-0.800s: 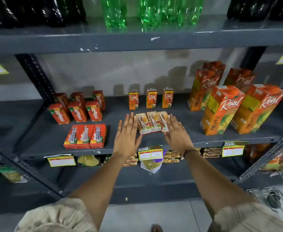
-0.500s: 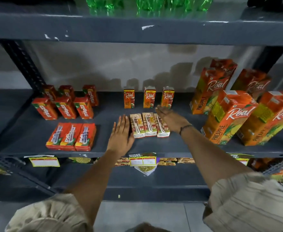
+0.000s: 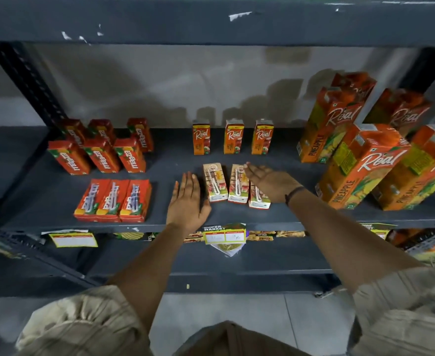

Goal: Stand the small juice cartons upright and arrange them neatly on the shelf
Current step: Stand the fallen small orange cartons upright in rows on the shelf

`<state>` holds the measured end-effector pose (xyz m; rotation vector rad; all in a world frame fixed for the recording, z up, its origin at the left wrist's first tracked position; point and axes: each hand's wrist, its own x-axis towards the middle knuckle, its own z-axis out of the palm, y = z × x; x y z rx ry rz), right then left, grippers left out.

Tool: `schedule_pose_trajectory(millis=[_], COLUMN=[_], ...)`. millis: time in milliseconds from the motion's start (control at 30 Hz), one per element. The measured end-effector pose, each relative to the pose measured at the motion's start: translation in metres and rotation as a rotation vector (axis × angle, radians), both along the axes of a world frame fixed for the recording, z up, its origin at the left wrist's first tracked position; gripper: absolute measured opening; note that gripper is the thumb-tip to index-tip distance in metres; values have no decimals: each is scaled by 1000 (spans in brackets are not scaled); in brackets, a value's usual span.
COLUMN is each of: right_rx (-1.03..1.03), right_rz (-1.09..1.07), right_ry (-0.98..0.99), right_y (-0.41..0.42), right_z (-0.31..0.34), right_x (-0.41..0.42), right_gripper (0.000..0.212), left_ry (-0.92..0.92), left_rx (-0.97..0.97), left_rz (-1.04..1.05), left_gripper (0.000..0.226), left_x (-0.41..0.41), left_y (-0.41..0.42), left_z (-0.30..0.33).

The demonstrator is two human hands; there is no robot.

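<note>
Three small Real juice cartons lie flat, straws up, side by side on the grey shelf [image 3: 160,165]: the left one [image 3: 214,184], the middle one [image 3: 237,187] and the right one [image 3: 258,199], partly hidden. My left hand [image 3: 186,201] rests flat and open just left of them. My right hand [image 3: 269,182] hovers over the right and middle cartons, fingers spread, gripping nothing. Behind them three small Real cartons [image 3: 232,136] stand upright in a row. At the left, three red Maaza cartons [image 3: 112,200] lie flat, and several Maaza cartons [image 3: 100,152] stand upright behind.
Tall Real pineapple cartons [image 3: 360,165] crowd the shelf's right side. A shelf board [image 3: 211,21] runs overhead. Price tags [image 3: 224,236] hang on the front edge, with snack packets on the lower shelf. A black upright post [image 3: 23,80] stands at the left.
The camera has come closer and lower to the shelf. My right hand has moved from beside the flat cartons to over their far ends. My left hand has stayed beside them.
</note>
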<state>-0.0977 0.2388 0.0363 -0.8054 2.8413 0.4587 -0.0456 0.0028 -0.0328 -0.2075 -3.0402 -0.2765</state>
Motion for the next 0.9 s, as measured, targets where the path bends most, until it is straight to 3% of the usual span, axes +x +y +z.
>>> schedule_pose_trajectory(millis=[100,233,433,667,900], right_rx=[20,-57,-19,-424,-1118], right_rz=[8,82,204,-208,-916], right_ry=[90,239,202,97,145], right_y=[7,22,19,22,8], right_z=[-7,-20,-8,4,4], right_x=[14,29,24,9,-3], right_gripper=[73,62,44,54,68], left_ry=[-25,-11,-16,-18,-18], left_rx=[-95,-146,-153,-142,-159], left_rz=[-58,-82,-85,-67,-63], left_gripper=[83,104,111,101,101], left_x=[6,11,11,8,7], left_y=[-5,-6,-6,-7,-7], left_z=[-3,-2,-1,-4,-5])
